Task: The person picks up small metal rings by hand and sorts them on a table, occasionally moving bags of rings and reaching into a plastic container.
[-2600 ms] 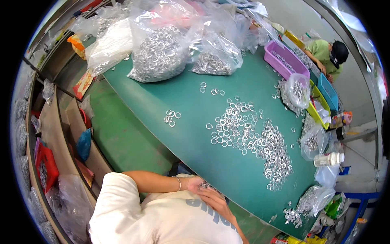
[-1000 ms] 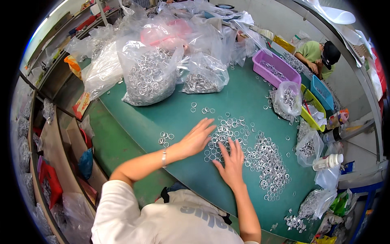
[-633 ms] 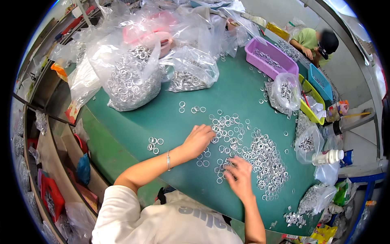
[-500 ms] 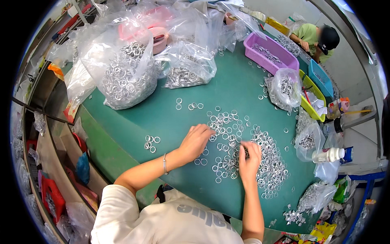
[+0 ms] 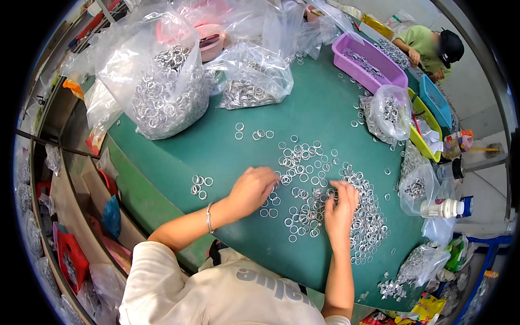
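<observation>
Many loose silver-coloured metal rings [image 5: 368, 222] are heaped and scattered over the green tabletop [image 5: 179, 157]. My left hand [image 5: 252, 190] is at the left side of the scattered rings, its fingers curled together; whatever is at its fingertips is too small to make out. Over the left edge of the dense heap is my right hand [image 5: 341, 210], with thumb and fingers apart and no ring visibly held. A small group of rings [image 5: 201, 183] lies apart at the left, beyond my left forearm. Farther back, another few rings [image 5: 262, 134] form a loose row.
Large clear bags of rings [image 5: 168, 103] stand at the back left, near a pink basket [image 5: 211, 43]. Along the right edge are a purple bin [image 5: 368, 65], a yellow-green bin [image 5: 424, 127], smaller bags and a white bottle [image 5: 443, 208]. A co-worker [image 5: 428, 51] sits at the far right.
My left hand has drawn back a little to the left. My right hand has moved slightly right, with its fingers more visible now. The whole view has also shifted slightly.
</observation>
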### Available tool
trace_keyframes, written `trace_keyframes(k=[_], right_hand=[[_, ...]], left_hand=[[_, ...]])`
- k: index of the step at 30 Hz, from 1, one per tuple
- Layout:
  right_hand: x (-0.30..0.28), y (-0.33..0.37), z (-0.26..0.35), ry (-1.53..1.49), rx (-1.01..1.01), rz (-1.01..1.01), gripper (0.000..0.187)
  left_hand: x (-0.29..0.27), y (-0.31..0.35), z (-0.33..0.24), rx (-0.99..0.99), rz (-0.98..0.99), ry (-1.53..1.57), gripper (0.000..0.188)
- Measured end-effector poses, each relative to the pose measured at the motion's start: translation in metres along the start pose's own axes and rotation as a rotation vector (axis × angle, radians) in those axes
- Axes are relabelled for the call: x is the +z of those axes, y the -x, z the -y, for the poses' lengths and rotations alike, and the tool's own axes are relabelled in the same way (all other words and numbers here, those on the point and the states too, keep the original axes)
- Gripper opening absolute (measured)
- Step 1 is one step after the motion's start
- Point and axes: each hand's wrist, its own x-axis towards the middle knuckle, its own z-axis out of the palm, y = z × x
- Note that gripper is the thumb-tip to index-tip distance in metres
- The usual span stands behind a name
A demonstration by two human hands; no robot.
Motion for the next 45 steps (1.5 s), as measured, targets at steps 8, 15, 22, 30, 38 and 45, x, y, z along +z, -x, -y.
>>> trace_keyframes(k=[8, 15, 22, 30, 38, 45], right_hand=[[0.060, -0.037, 0.012, 0.200, -0.328, 0.082, 0.017], [0.008, 0.043, 0.061, -0.328, -0.221, 0.416, 0.016], [0.021, 0.021, 0.053, -0.254, -0.154, 0.320, 0.024], [0.042, 0.016, 0.043, -0.131, -0.304, 0.223, 0.024], [0.042, 0.016, 0.039, -0.041, -0.317, 0.191, 0.013], [0.045, 0.016, 0.038, 0.097, -0.370, 0.189, 0.015]], left_hand=[[0.011, 0.065, -0.035, -0.104, 0.267, 0.202, 0.015], [0.014, 0.100, -0.035, -0.115, 0.153, 0.172, 0.018], [0.021, 0.099, -0.051, -0.019, 0.195, -0.039, 0.029], [0.023, 0.107, -0.052, 0.020, 0.273, 0.051, 0.032], [0.032, 0.114, -0.042, 0.113, 0.315, 0.086, 0.045], [0.026, 0.118, -0.042, 0.125, 0.289, 0.113, 0.051]])
